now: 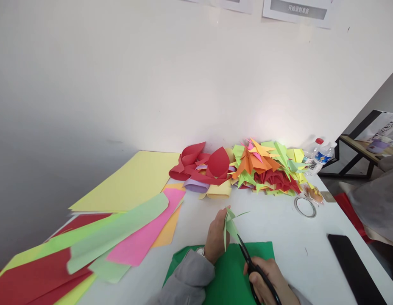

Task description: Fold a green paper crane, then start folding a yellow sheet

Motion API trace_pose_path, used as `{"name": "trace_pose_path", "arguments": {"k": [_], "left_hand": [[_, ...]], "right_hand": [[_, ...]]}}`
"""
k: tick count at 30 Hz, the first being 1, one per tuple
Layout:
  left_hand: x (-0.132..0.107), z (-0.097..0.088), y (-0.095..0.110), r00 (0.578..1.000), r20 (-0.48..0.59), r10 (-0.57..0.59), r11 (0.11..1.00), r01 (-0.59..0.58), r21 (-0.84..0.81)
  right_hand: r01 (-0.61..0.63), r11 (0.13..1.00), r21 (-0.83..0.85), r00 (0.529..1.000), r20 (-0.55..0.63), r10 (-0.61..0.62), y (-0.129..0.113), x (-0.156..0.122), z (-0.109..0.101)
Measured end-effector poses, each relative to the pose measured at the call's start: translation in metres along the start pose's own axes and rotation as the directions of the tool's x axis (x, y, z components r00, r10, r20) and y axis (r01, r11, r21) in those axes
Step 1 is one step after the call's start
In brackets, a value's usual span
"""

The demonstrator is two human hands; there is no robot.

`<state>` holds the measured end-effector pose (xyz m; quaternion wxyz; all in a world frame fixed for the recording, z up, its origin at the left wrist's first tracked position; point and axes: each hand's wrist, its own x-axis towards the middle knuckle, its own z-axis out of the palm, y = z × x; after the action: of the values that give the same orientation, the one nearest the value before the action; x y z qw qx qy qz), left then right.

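Pinched in my left hand (pixel 216 234) is a light green folded paper piece (pixel 231 226), its thin points sticking out to the right. Black scissors (pixel 251 263) sit in my right hand (pixel 268 279), fingers around the handles. The blade tips meet the lower right edge of the light green paper; whether they cut into it I cannot tell. Beneath both hands lies a green sheet (pixel 236 275) on the white table.
Coloured paper sheets (pixel 120 233) spread across the left. At the wall are curled red paper pieces (pixel 218 163) and a pile of folded paper shapes (pixel 266 167). To the right are bottles (pixel 323 156), a tape roll (pixel 305 207), a black flat object (pixel 355 269) and a seated person (pixel 374 203).
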<state>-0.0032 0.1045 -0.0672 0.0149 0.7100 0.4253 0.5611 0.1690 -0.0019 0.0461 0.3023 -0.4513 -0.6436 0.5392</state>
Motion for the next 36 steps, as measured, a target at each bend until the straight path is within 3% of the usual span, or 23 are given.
{"name": "trace_pose_path", "arguments": {"k": [8,20,25,31,36], "left_hand": [[0.005,-0.004,0.004,0.999,0.006,-0.032,0.999,0.033,-0.037],[0.009,-0.005,0.010,0.997,0.006,-0.079,0.992,0.079,-0.098],[0.007,-0.002,0.006,0.997,0.003,-0.078,0.990,0.077,-0.120],[0.007,-0.005,0.007,0.997,0.024,-0.076,0.987,0.078,-0.142],[0.007,-0.005,0.007,0.993,0.029,-0.117,0.977,0.121,-0.177]], "right_hand": [[0.034,0.999,0.001,0.999,-0.017,-0.034,0.005,0.001,0.001],[-0.030,0.998,0.058,0.998,-0.049,0.033,0.013,-0.003,0.005],[0.025,0.999,0.047,0.999,0.031,-0.027,0.017,0.000,0.003],[-0.054,0.998,0.016,0.999,0.011,0.054,0.020,-0.009,0.002],[-0.010,0.998,0.060,1.000,0.026,0.008,0.025,-0.008,0.005]]}}
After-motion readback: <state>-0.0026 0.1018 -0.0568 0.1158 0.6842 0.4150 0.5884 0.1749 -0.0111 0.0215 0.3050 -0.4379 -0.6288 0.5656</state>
